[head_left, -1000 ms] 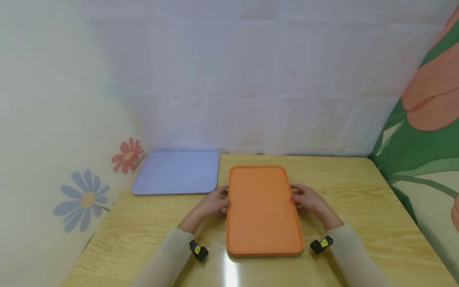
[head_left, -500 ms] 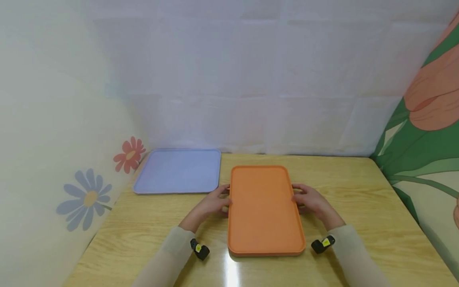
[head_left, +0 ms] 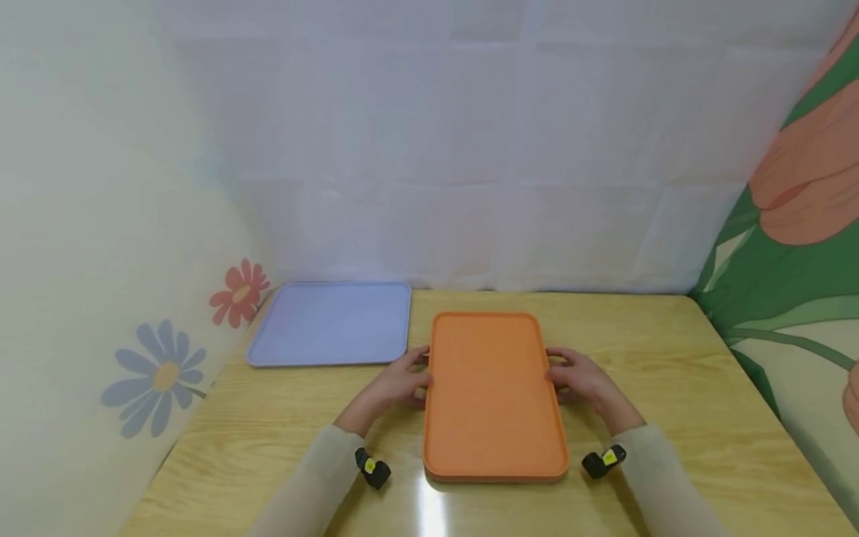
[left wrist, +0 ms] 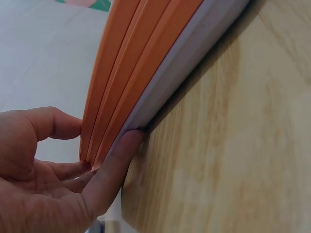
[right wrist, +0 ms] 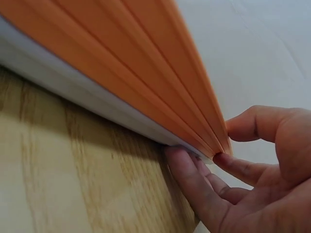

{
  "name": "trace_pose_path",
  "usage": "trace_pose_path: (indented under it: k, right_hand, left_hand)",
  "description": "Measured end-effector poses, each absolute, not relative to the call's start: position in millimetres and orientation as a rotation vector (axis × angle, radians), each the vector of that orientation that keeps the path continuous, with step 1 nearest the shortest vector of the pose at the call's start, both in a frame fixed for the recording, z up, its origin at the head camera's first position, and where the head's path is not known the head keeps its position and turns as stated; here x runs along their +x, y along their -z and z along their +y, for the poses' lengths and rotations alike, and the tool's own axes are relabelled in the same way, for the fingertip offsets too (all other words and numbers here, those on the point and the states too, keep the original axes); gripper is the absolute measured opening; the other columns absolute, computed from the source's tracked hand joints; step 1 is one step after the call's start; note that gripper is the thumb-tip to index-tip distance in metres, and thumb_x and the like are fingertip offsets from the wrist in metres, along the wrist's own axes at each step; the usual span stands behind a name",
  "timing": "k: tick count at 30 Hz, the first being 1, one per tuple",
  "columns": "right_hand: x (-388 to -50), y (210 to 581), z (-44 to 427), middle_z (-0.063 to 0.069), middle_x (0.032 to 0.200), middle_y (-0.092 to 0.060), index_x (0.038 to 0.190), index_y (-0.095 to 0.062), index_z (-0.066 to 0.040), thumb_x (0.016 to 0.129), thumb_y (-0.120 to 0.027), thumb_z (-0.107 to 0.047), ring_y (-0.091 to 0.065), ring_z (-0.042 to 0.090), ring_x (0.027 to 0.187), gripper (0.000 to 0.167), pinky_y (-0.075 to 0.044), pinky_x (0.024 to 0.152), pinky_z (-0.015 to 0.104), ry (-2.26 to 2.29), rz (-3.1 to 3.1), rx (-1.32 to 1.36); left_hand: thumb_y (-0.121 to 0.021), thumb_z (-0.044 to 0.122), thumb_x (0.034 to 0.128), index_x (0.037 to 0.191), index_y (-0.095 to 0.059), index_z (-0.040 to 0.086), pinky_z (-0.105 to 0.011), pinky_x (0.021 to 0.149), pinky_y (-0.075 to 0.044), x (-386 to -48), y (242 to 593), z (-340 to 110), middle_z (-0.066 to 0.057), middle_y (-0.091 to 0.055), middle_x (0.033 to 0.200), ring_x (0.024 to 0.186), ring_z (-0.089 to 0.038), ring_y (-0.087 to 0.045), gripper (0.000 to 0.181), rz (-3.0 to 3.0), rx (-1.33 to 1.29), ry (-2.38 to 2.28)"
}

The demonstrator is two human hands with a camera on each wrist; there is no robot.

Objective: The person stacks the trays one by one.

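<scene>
A stack of trays stands upright-side on the table, with an orange tray on top. Both wrist views show several orange layers over a pale tray at the bottom. On the stack's left long side, my left hand grips the edges, one digit on the top tray's side and another low by the pale tray. Across from it, my right hand holds the opposite side with curved fingers, a digit at the bottom edge near the tabletop.
A lavender tray lies flat at the table's back left, just beyond my left hand. The wooden table ends at a white cloth backdrop. Flower-painted walls stand on the left and right.
</scene>
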State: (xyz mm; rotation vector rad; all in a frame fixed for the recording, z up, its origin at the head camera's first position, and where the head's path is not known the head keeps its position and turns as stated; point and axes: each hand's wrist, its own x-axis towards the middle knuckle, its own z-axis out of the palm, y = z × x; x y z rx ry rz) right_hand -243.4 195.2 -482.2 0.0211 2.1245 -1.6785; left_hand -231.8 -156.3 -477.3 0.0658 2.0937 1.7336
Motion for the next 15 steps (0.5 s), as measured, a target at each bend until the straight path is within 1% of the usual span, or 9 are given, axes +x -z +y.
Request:
trace_pose_path:
  k: [3,7,9,12,15]
  right_hand:
    - [-244.1,481.3,196.1,0.031,0.139,-0.051,0.154,-0.033,0.002,0.095,-0.060,-0.008,-0.066,0.020,0.097,0.066,-0.061,0.076,0.037,1.666,2.124,0.039]
    - [-244.8,481.3,196.9,0.031,0.139,-0.051,0.154,-0.032,0.003,0.096,-0.060,-0.009,-0.066,0.021,0.099,0.066,-0.061,0.078,0.038,1.655,2.111,0.038]
    - [-245.2,481.8,197.3,0.031,0.139,-0.052,0.154,-0.033,0.003,0.096,-0.060,-0.009,-0.066,0.022,0.100,0.065,-0.061,0.078,0.039,1.655,2.103,0.040]
    - [-245.4,482.1,198.1,0.030,0.139,-0.052,0.154,-0.033,0.003,0.097,-0.060,-0.009,-0.066,0.022,0.100,0.065,-0.061,0.079,0.039,1.651,2.100,0.038]
    - [-245.2,482.0,199.1,0.030,0.139,-0.052,0.154,-0.033,0.002,0.096,-0.061,-0.009,-0.066,0.022,0.100,0.065,-0.061,0.079,0.038,1.650,2.102,0.050]
  left_hand:
    - [-0.059,0.001,0.0876,0.158,-0.023,-0.002,-0.046,0.072,-0.062,-231.7,474.8,-156.5,-0.030,-0.036,0.153,0.093,-0.023,-0.064,0.079,2.087,0.071,-1.732]
    - [-0.062,0.004,0.0898,0.158,-0.022,-0.001,-0.049,0.075,-0.062,-231.3,470.5,-160.6,-0.031,-0.034,0.154,0.107,-0.032,-0.064,0.079,2.085,0.079,-1.706]
    - [-0.061,0.006,0.0926,0.158,-0.021,-0.001,-0.050,0.078,-0.061,-232.0,467.2,-165.7,-0.032,-0.032,0.154,0.116,-0.039,-0.061,0.077,2.099,0.090,-1.680]
    - [-0.056,0.006,0.0975,0.158,-0.018,-0.002,-0.050,0.079,-0.061,-234.5,460.9,-176.3,-0.033,-0.029,0.155,0.127,-0.048,-0.051,0.072,2.142,0.121,-1.657]
    - [-0.054,0.005,0.0983,0.158,-0.020,-0.002,-0.047,0.078,-0.062,-238.3,454.8,-188.3,-0.032,-0.033,0.152,0.127,-0.048,-0.049,0.069,2.244,0.144,-1.630]
